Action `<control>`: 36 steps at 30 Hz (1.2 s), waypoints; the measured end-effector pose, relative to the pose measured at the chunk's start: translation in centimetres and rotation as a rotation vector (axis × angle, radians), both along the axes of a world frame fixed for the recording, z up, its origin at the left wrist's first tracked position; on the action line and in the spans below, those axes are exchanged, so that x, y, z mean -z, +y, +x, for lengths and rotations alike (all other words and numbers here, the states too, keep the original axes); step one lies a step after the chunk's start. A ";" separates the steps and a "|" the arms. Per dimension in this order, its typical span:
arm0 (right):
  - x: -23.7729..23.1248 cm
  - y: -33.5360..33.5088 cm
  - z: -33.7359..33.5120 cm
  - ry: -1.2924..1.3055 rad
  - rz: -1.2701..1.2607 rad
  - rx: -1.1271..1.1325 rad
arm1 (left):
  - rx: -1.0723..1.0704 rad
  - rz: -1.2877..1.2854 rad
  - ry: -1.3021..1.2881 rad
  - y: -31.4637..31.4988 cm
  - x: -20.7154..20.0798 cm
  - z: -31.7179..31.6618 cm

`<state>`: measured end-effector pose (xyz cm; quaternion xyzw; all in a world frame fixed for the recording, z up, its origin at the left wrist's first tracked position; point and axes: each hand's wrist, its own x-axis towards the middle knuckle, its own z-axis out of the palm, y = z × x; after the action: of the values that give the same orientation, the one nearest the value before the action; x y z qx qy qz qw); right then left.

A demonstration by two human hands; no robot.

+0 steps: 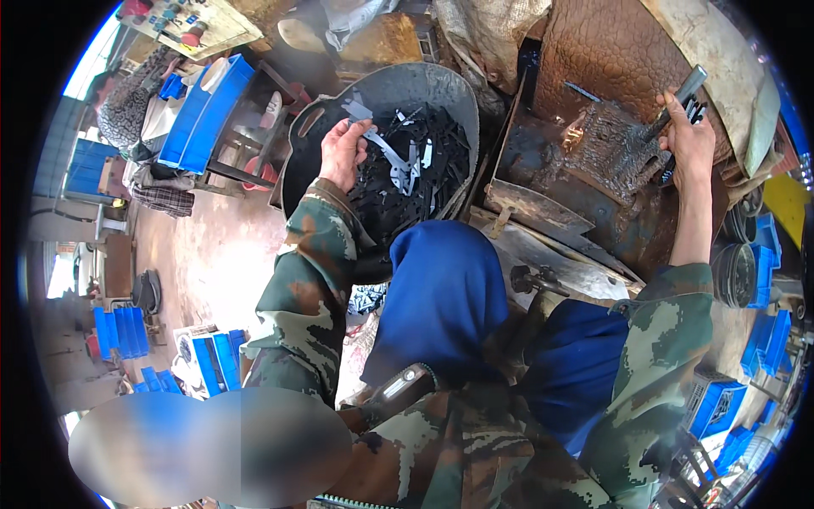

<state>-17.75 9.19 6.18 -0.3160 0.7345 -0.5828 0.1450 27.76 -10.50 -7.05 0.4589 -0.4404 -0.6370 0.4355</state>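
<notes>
My left hand [342, 153] is closed on a flat shiny metal piece [359, 110], thin and blade-like. It is over a large black tub [309, 182] of dark flat strips [441, 136]; several bright metal pieces [413, 161] lie on top of the strips. At the far right, my right hand [691, 140] has its fingers bent around a grey metal bar [678, 97], which slants over a wet, mud-coated block [615, 153]. Small dark pieces [697, 110] show beside these fingers; whether they are held is unclear. The block sits in a grimy metal trough [543, 199].
A thin rod [582, 91] lies behind the block, near a brown crumpled sheet [619, 42]. Blue bins [208, 114] stand at the left, with more blue crates [716, 407] at the right. A switch panel [199, 25] is at the far left. My knees, in blue cloth [441, 297], are close to the tub.
</notes>
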 end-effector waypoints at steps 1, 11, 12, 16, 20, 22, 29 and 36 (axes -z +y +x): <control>0.0 0.0 0.0 -0.002 0.018 0.008 | -0.014 -0.017 -0.002 0.3 -0.8 -0.1; -0.5 -0.1 0.7 -0.003 0.027 0.013 | 0.071 -0.096 0.073 0.7 -1.8 0.8; -0.5 0.0 0.6 -0.004 0.008 0.010 | 0.078 -0.076 0.093 1.0 -1.9 0.6; -0.4 0.2 0.5 -0.009 -0.015 0.010 | 0.127 -0.016 0.007 2.1 -2.3 0.0; -0.3 0.3 0.4 -0.006 -0.025 0.009 | 0.237 -0.004 -0.147 2.6 -0.6 -0.2; -0.5 0.3 0.4 0.016 0.011 -0.011 | 0.214 0.050 -0.128 2.4 0.2 -0.5; 1.0 0.5 -1.8 0.038 0.008 0.002 | 0.121 -0.069 -0.152 3.2 -2.5 0.2; 1.4 -0.7 -2.4 -0.052 -0.078 -0.101 | -0.125 -0.203 -0.333 9.1 -9.6 12.1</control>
<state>-20.16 8.44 4.81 -0.3429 0.6902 -0.6110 0.1809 39.84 -1.40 2.56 0.5380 -0.5389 -0.4763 0.4396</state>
